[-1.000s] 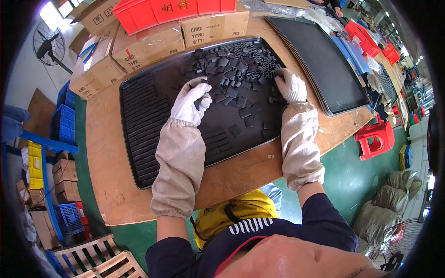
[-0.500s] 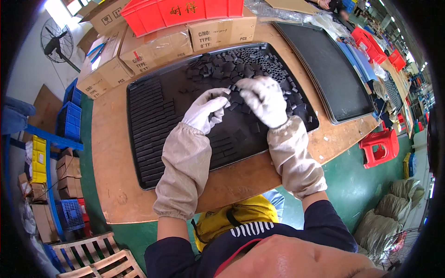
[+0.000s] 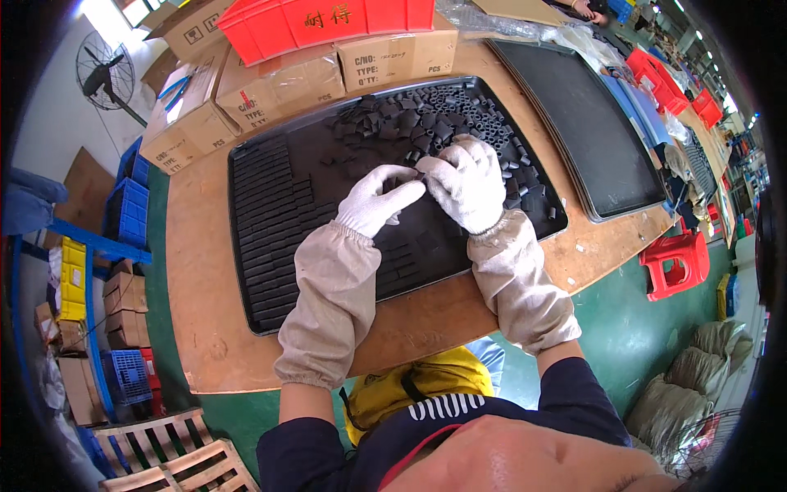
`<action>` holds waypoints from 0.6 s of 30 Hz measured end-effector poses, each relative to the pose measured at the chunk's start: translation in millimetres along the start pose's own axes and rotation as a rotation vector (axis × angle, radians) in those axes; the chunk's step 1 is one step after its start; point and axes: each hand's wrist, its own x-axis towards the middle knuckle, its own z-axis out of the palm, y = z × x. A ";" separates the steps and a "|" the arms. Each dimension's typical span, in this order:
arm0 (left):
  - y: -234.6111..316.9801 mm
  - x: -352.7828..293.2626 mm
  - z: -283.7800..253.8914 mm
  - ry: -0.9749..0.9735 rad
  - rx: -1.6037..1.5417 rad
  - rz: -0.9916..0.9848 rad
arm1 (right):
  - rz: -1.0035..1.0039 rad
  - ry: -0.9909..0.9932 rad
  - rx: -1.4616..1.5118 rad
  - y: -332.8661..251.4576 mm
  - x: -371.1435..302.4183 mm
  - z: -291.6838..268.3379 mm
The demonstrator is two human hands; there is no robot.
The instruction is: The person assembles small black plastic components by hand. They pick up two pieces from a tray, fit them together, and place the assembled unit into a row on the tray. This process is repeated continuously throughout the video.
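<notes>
My white-gloved left hand (image 3: 379,201) and white-gloved right hand (image 3: 467,184) meet over a black tray (image 3: 393,287). Between their pinched fingertips is a small black piece (image 3: 420,175), mostly hidden, so its exact kind cannot be made out. Closely laid rows of black strip-like pieces (image 3: 266,221) fill the tray's left side, and a shorter group (image 3: 398,258) lies near its front edge. Toward the back, loose flat black pieces (image 3: 369,123) are heaped. Short black tubes (image 3: 485,125) crowd the back right corner, and more are scattered beside my right hand.
Cardboard boxes (image 3: 279,90) line the table's back edge, with a red crate (image 3: 328,29) on top. To the right lie stacked black trays (image 3: 586,123) on the wooden table (image 3: 197,303). A red stool (image 3: 676,266) stands on the floor at the right.
My hands have come together: the right fingers now touch the left fingertips at the small piece. The left hand has turned and moved slightly right.
</notes>
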 end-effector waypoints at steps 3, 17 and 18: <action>-4.0 2.6 -0.1 -0.001 0.018 0.002 | -0.016 0.020 -0.019 -3.5 1.5 0.3; -3.6 2.0 -1.6 -0.006 0.069 0.054 | 0.789 -0.050 1.180 -0.4 -15.0 8.3; -2.8 1.2 -1.8 -0.016 0.073 0.066 | 0.791 -0.083 1.214 -3.4 -12.7 6.2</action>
